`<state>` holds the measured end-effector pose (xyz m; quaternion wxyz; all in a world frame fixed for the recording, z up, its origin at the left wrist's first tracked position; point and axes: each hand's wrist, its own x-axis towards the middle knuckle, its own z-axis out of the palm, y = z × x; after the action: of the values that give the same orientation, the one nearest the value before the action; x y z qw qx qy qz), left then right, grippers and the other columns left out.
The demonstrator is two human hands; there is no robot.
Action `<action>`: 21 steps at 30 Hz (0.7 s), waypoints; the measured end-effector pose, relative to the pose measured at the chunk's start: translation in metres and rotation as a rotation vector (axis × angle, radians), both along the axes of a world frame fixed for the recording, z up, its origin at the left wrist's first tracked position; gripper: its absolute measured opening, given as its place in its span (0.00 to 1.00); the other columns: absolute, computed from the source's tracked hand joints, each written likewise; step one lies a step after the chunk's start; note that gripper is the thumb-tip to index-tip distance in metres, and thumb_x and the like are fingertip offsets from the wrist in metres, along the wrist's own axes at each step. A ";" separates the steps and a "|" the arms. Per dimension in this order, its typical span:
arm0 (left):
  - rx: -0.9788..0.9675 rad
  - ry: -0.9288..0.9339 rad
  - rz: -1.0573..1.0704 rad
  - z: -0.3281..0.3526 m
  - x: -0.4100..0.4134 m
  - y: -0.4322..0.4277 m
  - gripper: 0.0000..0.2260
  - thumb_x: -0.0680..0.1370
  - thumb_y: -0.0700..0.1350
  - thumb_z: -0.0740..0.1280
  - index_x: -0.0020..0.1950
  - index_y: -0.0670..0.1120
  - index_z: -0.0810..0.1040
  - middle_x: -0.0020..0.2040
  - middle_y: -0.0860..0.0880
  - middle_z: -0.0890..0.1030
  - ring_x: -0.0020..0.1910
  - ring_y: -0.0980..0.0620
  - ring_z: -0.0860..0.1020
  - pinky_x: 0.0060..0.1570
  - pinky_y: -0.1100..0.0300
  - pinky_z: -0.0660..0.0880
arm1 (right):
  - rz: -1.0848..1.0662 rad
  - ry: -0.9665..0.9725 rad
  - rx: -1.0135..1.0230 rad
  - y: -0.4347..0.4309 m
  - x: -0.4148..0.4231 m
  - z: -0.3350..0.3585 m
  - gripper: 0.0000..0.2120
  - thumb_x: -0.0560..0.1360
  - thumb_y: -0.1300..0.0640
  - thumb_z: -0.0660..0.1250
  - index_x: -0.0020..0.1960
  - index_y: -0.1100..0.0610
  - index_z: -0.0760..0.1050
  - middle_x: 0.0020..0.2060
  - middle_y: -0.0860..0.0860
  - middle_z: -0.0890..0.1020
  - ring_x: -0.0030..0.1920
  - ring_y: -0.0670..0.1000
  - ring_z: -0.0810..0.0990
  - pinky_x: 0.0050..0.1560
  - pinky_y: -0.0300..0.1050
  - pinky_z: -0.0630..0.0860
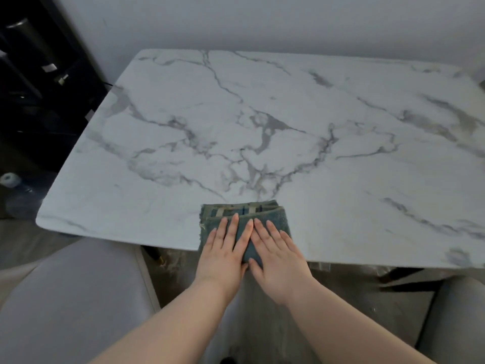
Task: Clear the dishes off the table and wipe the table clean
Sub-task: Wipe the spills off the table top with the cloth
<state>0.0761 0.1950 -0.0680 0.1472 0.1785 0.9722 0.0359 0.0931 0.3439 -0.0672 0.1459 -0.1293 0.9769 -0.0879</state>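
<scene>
A folded blue-green cloth (pixel 244 210) lies at the near edge of the white marble table (pixel 262 114), slightly overhanging it. My left hand (pixel 223 256) and my right hand (pixel 278 261) rest side by side on top of the cloth, fingers stretched forward and pressed flat. Both thumbs sit at the cloth's near edge, holding it. The hands hide the near half of the cloth. No dishes are in view on the tabletop.
A pale upholstered chair (pixel 73 298) stands at the near left and another chair (pixel 456 319) at the near right. A dark shelf unit (pixel 34 74) stands left of the table. A clear bottle (pixel 15 193) lies on the floor beside it. A wall runs behind the table.
</scene>
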 end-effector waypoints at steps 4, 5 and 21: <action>0.114 0.040 -0.058 0.002 -0.004 0.073 0.37 0.76 0.56 0.62 0.76 0.45 0.44 0.76 0.44 0.42 0.77 0.45 0.49 0.72 0.50 0.49 | -0.143 -0.009 -0.003 0.067 0.015 0.002 0.31 0.78 0.38 0.39 0.76 0.46 0.32 0.75 0.42 0.34 0.76 0.46 0.33 0.75 0.46 0.35; 0.106 0.063 -0.093 0.005 -0.005 0.092 0.37 0.76 0.55 0.62 0.76 0.45 0.45 0.75 0.44 0.42 0.77 0.45 0.49 0.71 0.50 0.48 | -0.177 -0.008 -0.011 0.085 0.018 0.003 0.31 0.78 0.37 0.38 0.76 0.45 0.31 0.75 0.41 0.34 0.75 0.45 0.33 0.75 0.46 0.35; -0.006 -0.176 -0.508 0.005 -0.001 0.442 0.35 0.80 0.62 0.47 0.75 0.47 0.30 0.71 0.52 0.25 0.73 0.53 0.29 0.71 0.53 0.29 | -0.508 -0.029 0.037 0.421 0.061 0.004 0.30 0.76 0.37 0.40 0.75 0.42 0.35 0.74 0.38 0.40 0.77 0.43 0.41 0.73 0.41 0.38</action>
<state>0.0748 0.6366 -0.0627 0.2361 0.4123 0.8799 0.0102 0.1544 0.7652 -0.0630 0.1355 0.1241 0.9773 -0.1058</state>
